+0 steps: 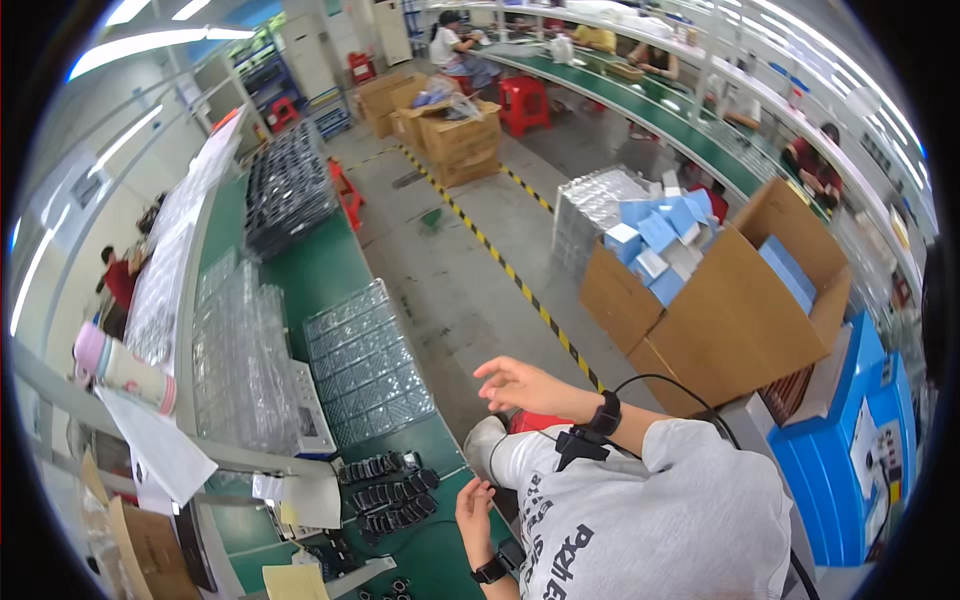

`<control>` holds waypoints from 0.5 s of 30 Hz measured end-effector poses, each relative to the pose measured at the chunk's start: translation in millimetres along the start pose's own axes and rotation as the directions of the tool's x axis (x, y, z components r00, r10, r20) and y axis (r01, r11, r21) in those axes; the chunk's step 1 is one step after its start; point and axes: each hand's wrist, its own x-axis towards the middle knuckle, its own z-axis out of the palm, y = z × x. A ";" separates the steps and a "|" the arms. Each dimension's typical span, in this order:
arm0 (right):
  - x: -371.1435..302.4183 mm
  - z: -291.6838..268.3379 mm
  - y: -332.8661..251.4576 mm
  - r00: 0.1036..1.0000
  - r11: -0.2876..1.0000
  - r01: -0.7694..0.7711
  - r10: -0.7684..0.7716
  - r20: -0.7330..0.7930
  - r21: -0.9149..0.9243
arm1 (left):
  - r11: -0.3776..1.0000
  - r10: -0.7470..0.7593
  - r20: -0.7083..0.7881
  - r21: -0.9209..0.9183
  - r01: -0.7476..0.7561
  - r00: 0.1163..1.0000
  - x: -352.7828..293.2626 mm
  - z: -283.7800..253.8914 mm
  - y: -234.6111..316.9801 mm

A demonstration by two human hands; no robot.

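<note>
My right hand is held out over the aisle beside the bench, with its fingers stretched and apart and nothing in them. Close to the bench's front edge is my left hand, its fingers loosely bent and no object visible in it. Nearest to it on the green bench lie rows of small black parts. Beyond them is a clear plastic compartment tray. Each wrist wears a black band, and a cable runs from the right one.
Stacked clear trays and black filled trays line the bench. A bottle stands at left. On the right, an open carton with blue-and-white boxes sits by a blue machine. People work at a far bench.
</note>
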 end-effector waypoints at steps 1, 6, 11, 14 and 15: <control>-12.0 -11.7 -2.0 1.000 1.000 0.002 -0.002 -0.031 0.011 | 0.997 -0.041 -0.015 -0.061 0.040 0.999 -4.8 6.2 0.7; -19.8 -34.0 -17.6 1.000 0.999 0.010 -0.008 -0.029 0.043 | 0.989 -0.122 -0.048 -0.094 0.117 0.991 -9.7 12.0 8.1; 51.8 -45.9 -24.4 0.963 0.995 -0.095 0.084 0.254 0.031 | 0.981 0.058 -0.199 -0.171 -0.093 0.978 41.7 -1.8 58.7; 130.4 -55.6 -18.1 0.908 0.999 -0.046 0.046 0.416 -0.011 | 0.880 0.167 -0.479 -0.321 -0.350 0.861 108.7 -30.3 99.5; 159.2 -59.9 -29.5 0.877 0.996 -0.052 0.079 0.474 -0.070 | 0.852 0.168 -0.584 -0.320 -0.415 0.794 132.4 -45.3 105.0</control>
